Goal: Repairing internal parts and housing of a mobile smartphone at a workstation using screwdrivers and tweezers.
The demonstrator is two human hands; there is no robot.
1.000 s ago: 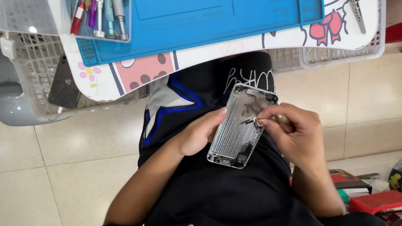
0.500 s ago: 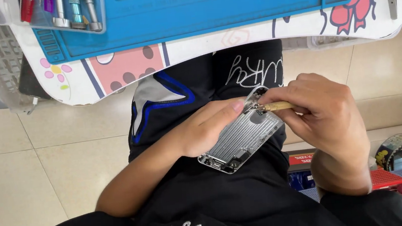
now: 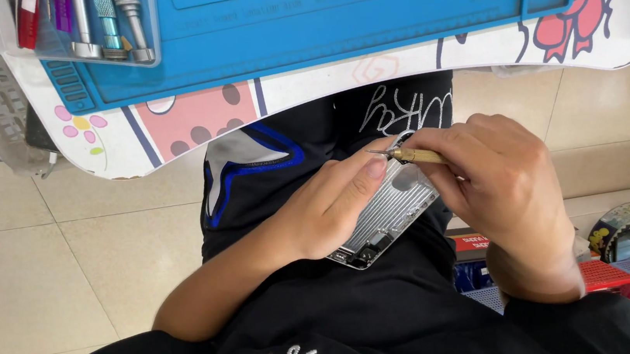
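Our left hand [image 3: 334,210] grips the phone shell [image 3: 389,212], long axis slanting up-right; our right hand [image 3: 499,181] pinches tweezers [image 3: 406,155], tips at its top edge.

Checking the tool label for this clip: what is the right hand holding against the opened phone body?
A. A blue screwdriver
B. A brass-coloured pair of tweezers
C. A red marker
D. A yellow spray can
B: the right hand pinches slim brass-coloured tweezers whose tip meets the top edge of the silver phone body, which the left hand steadies over the lap.
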